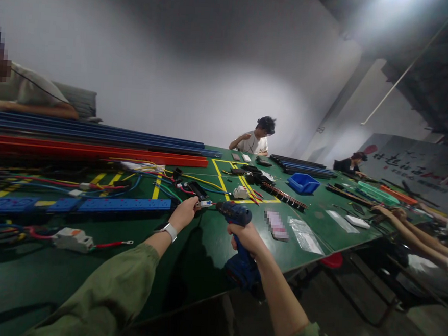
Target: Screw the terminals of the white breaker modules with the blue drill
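My right hand (247, 237) is wrapped round the grip of a blue cordless drill (238, 240), whose nose points left just above the green table (210, 249). My left hand (184, 212) pinches a small white part (205, 203) right in front of the drill's tip, at the end of a long blue socket strip (102, 204). A grey band sits on my left wrist. Both arms wear olive sleeves.
Long red and blue rails (95, 149) lie along the far left. Loose wires and a white breaker (73, 239) sit near me. A blue bin (303, 183), plastic bags and black strips are to the right. Other people sit at the far end, the left and the right.
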Demonstrator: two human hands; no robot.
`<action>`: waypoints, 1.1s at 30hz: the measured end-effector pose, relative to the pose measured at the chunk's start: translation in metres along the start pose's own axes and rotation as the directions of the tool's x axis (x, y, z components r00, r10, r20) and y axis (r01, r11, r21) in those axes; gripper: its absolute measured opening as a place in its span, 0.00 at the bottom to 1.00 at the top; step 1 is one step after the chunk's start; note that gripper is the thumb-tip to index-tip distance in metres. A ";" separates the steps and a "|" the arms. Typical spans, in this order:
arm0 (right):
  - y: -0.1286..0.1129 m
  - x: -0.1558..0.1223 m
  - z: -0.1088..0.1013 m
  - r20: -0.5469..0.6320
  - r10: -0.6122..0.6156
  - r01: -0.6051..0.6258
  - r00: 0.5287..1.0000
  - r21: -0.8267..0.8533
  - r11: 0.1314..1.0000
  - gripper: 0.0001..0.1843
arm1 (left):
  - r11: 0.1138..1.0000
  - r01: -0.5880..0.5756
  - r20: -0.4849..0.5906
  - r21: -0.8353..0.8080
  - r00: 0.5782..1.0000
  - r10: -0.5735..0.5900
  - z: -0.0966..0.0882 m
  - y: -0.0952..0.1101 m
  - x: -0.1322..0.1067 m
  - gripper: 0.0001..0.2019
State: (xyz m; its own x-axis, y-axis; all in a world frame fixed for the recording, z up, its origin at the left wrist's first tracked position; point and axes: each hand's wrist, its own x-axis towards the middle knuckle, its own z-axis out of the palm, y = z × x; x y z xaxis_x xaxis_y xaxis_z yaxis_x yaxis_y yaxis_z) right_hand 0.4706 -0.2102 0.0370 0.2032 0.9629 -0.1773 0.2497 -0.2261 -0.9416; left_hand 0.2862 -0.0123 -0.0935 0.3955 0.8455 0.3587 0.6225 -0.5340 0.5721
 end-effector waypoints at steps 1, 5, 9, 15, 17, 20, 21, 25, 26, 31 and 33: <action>0.000 0.000 -0.001 0.000 -0.009 0.009 1.000 -0.006 1.000 0.06 | 1.000 -0.011 0.004 0.018 1.000 0.011 -0.001 0.001 -0.001 0.03; -0.002 -0.003 -0.002 0.010 -0.034 0.034 0.999 -0.019 0.999 0.05 | 0.997 -0.006 0.024 0.081 1.000 0.004 -0.002 0.007 -0.002 0.06; -0.003 -0.004 -0.003 0.004 -0.041 0.041 0.999 -0.048 0.998 0.05 | 0.993 -0.017 0.014 0.119 1.000 0.015 -0.001 0.010 -0.002 0.08; 0.000 -0.002 -0.005 -0.006 -0.069 0.069 0.998 -0.030 0.997 0.05 | 0.988 0.061 0.046 0.141 0.997 -0.068 0.004 0.007 -0.001 0.15; 0.000 -0.002 -0.006 -0.005 -0.066 0.066 0.998 -0.010 0.998 0.05 | 0.992 0.045 0.052 0.116 0.997 -0.051 0.006 0.004 0.001 0.16; -0.001 -0.004 -0.007 0.010 -0.054 0.054 0.998 -0.007 0.999 0.04 | 0.995 0.033 0.046 0.097 0.998 -0.038 0.010 0.001 0.003 0.16; -0.001 -0.004 -0.008 0.021 -0.051 0.051 0.998 -0.002 0.999 0.03 | 0.995 0.032 0.044 0.097 0.998 -0.037 0.010 0.000 0.004 0.16; 0.000 -0.005 -0.010 0.066 -0.078 0.073 0.995 0.072 0.995 0.09 | 0.994 0.044 0.056 0.100 0.997 -0.050 0.010 -0.001 0.005 0.15; 0.001 -0.004 -0.010 0.075 -0.085 0.079 0.994 0.082 0.993 0.08 | 0.994 0.044 0.057 0.099 0.997 -0.050 0.010 -0.001 0.005 0.15; 0.006 0.000 -0.009 0.065 -0.079 0.075 0.995 0.060 0.995 0.03 | 0.995 0.026 0.054 0.096 0.998 -0.031 0.010 0.000 0.004 0.13; 0.006 0.000 -0.008 0.063 -0.093 0.089 0.994 0.070 0.994 0.04 | 0.995 0.030 0.057 0.097 0.998 -0.036 0.010 0.001 0.004 0.13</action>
State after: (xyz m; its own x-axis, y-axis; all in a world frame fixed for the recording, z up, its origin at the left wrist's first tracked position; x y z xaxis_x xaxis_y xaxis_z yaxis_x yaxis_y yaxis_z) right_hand 0.4801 -0.2132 0.0335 0.1191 0.9872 -0.1062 0.2001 -0.1286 -0.9713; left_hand 0.2949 -0.0096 -0.0988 0.4109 0.8625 0.2953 0.6965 -0.5060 0.5087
